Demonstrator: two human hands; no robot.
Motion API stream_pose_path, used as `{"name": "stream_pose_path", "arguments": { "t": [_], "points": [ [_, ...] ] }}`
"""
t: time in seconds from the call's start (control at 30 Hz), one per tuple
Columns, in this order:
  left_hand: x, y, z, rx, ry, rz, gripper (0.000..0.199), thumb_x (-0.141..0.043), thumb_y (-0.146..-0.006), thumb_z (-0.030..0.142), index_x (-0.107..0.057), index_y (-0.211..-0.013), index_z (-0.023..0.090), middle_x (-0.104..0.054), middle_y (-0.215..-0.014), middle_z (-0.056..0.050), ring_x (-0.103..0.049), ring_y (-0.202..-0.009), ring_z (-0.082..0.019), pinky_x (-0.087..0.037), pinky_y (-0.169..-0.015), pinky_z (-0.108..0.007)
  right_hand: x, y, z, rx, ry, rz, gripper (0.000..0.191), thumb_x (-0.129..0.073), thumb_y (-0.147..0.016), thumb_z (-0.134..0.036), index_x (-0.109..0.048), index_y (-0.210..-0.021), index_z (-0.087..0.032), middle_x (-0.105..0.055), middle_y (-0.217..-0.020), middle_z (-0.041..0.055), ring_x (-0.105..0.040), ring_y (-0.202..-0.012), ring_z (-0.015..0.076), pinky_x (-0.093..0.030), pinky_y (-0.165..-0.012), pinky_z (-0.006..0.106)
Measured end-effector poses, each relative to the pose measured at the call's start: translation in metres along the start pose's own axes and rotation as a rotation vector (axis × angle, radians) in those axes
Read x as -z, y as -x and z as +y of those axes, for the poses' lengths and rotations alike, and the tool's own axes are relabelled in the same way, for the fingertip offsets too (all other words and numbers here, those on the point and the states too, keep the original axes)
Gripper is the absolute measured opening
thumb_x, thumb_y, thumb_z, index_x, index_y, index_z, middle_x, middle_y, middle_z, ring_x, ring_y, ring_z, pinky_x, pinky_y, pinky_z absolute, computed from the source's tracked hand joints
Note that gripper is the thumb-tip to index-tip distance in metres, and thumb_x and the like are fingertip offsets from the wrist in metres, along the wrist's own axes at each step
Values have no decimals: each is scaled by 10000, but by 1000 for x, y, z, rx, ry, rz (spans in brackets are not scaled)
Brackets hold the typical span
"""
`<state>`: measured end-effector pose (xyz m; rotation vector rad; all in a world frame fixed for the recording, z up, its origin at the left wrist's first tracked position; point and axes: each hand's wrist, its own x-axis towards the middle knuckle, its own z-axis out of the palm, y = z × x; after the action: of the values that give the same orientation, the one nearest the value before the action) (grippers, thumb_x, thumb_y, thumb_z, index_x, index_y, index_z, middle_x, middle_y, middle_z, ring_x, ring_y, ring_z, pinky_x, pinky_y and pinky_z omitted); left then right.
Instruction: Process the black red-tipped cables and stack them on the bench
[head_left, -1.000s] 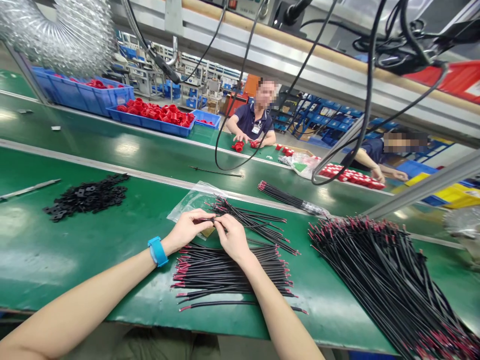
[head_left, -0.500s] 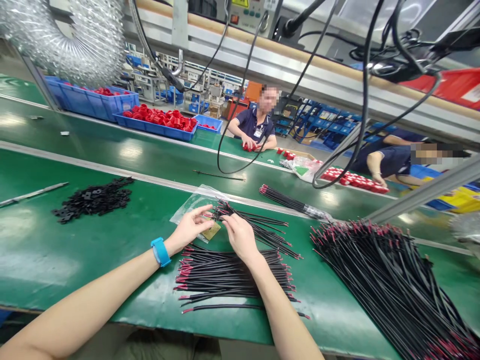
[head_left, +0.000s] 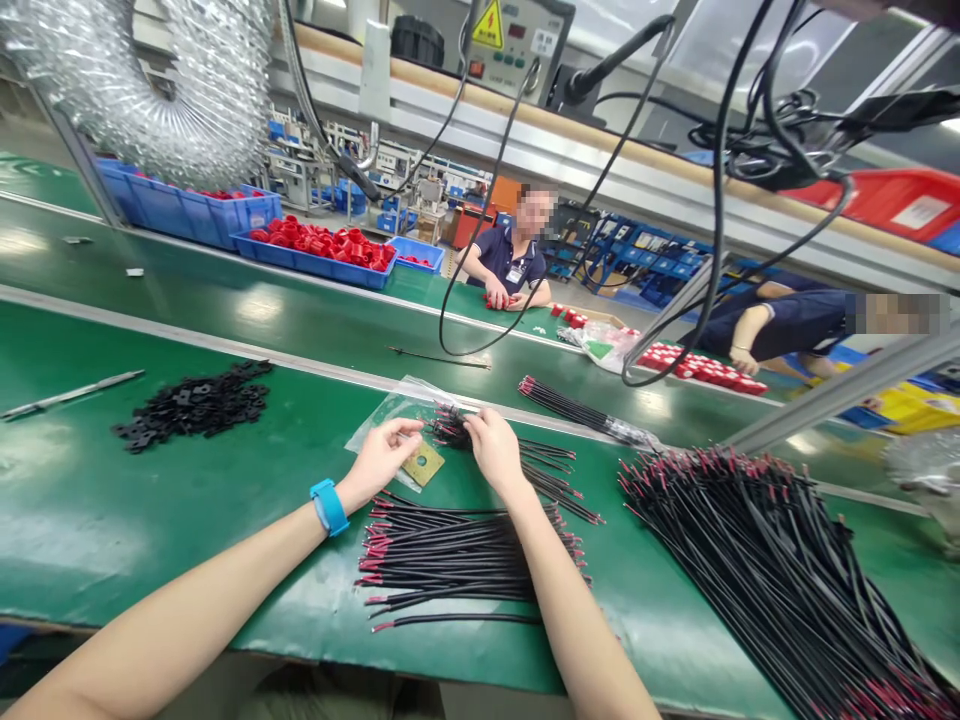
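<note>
My left hand, wearing a blue wristband, is closed in a pinch above a clear plastic bag. Whatever its fingertips hold is too small to make out. Just beneath them lies a yellowish square plate with a hole. My right hand is closed at the fingertips around a black cable at a small pile of black cables with red ends; the fingers partly cover it. Nearer to me, under my right forearm, a row of similar cables lies side by side.
Black flat parts are heaped left, beside a metal pen-like tool. A large cable heap covers the right side. A bundled set of cables lies behind. Black wires hang overhead. Two people work across the bench.
My hands have moved apart, the right one going slightly right and up. More of the yellowish plate and its hole shows. The camera view has shifted slightly.
</note>
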<state>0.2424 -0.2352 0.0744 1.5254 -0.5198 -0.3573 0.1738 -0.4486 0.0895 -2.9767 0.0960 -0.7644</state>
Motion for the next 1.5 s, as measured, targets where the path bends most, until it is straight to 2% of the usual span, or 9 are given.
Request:
{"name": "stream_pose_path", "arguments": {
  "t": [0.23,0.4,0.67,0.97,1.07,1.2,1.3,1.37,1.5],
  "points": [
    [2,-3,-6,-13,-15,-1,394,-633,-809,391,-654,-1074,100,-652,-790,-72,-594,-697,-157,-492,-656,-262,-22,15,9,-68,-105,6,410,-505,-965,-372,-536,-1316,-161,-560,-1194,126,-525,-1083,238,-423,-933,353],
    [5,-4,-4,-14,-13,11,363,-636,-798,374,-665,-1027,94,-660,-815,-80,-591,-681,-150,-491,-659,-264,-24,21,14,-87,-66,-162,714,-621,-869,-513,-411,-1421,-112,-502,-1335,168,-477,-1211,290,-388,-1003,409],
    [6,-8,-7,-20,-50,20,326,-627,-794,361,-684,-982,101,-677,-818,-85,-600,-684,-155,-481,-644,-255,-30,22,27,-75,17,-208,478,-581,-929,-337,-480,-1345,-123,-578,-1244,134,-515,-1150,253,-356,-1013,376],
    [16,-18,-8,-72,-130,47,311,-603,-790,355,-692,-950,103,-686,-821,-86,-615,-673,-160,-495,-646,-261,-24,15,27,-80,221,-209,146,-537,-894,-146,-576,-1033,-125,-590,-989,107,-527,-956,245,-361,-830,352],
    [39,-33,-5,-124,-346,135,298,-561,-813,356,-701,-950,131,-696,-827,-75,-628,-697,-172,-489,-657,-262,-26,14,32,-116,225,-196,167,-520,-863,-91,-570,-1020,-126,-590,-986,111,-531,-960,248,-359,-818,354],
    [96,-50,5,-163,-777,317,289,-501,-843,331,-705,-928,145,-678,-982,-127,-613,-907,-248,-457,-828,-337,-31,16,38,-158,182,-205,180,-547,-866,-147,-580,-1044,-140,-592,-1002,116,-535,-956,259,-372,-805,359],
    [140,-52,3,-25,-1291,524,384,-394,-876,274,-670,-1045,67,-605,-1106,-231,-512,-1083,-354,-392,-874,-429,-32,18,38,-196,109,-186,266,-575,-860,-204,-579,-1120,-151,-594,-1044,112,-533,-983,261,-380,-835,369],
    [160,-50,-5,101,-1484,637,431,-321,-884,209,-635,-1079,-12,-571,-1122,-284,-465,-1102,-387,-350,-879,-462,-30,19,36,-220,54,-180,333,-586,-844,-227,-572,-1169,-156,-597,-1076,106,-532,-1015,261,-379,-866,375],
    [173,-48,-20,181,-1628,585,451,-264,-865,128,-638,-1031,-60,-576,-1066,-302,-470,-1048,-385,-318,-859,-459,-24,20,30,-225,-24,-179,500,-608,-791,-239,-526,-1274,-141,-590,-1148,110,-524,-1072,263,-376,-906,378]
  ]
}}
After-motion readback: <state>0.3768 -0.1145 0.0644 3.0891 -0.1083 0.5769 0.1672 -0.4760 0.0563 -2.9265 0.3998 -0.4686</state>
